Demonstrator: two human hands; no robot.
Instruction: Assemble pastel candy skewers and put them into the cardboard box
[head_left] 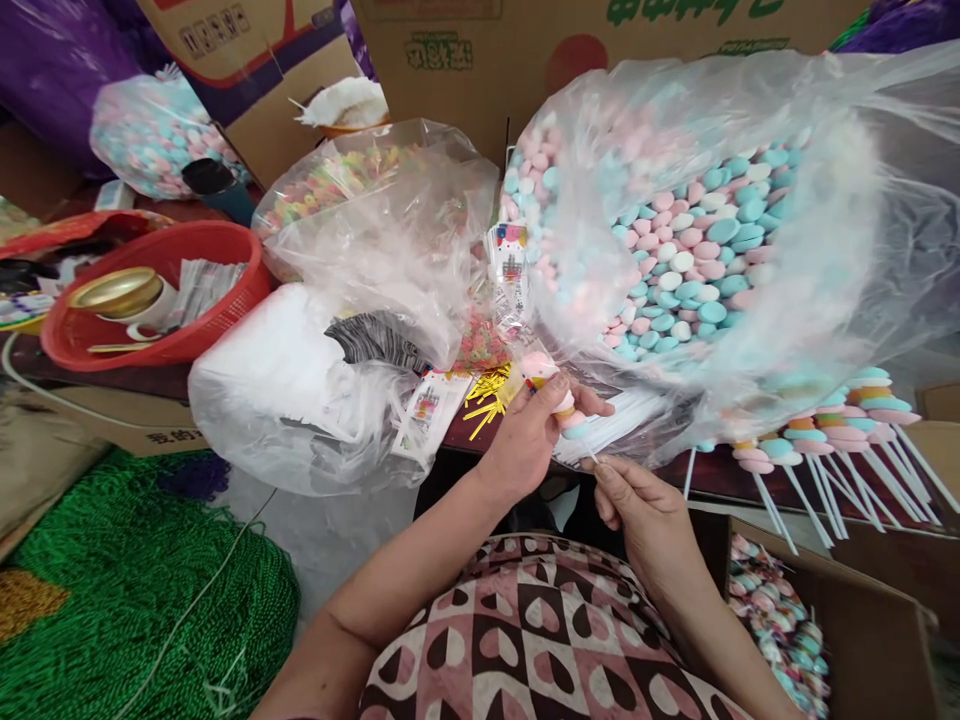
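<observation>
My left hand (pixel 525 440) is closed around a short stack of pastel candy discs (pixel 556 392) threaded on a thin white stick (pixel 591 452). My right hand (pixel 637 500) pinches the lower end of that stick just below the stack. Both hands work at the table's front edge, under a big clear plastic bag (pixel 840 240) full of pink, blue and white candy discs (pixel 690 260). Finished candy sticks (pixel 840 420) lie in a row to the right of my hands.
A red basket (pixel 217 245) with a gold tape roll (pixel 120 292) stands at the left. Clear bags of coloured candies (pixel 352 190), a white bag (pixel 270 390), gold twist ties (pixel 487 395), green cord (pixel 127 590), cardboard boxes behind, a box of wrapped candy sticks (pixel 780 620) lower right.
</observation>
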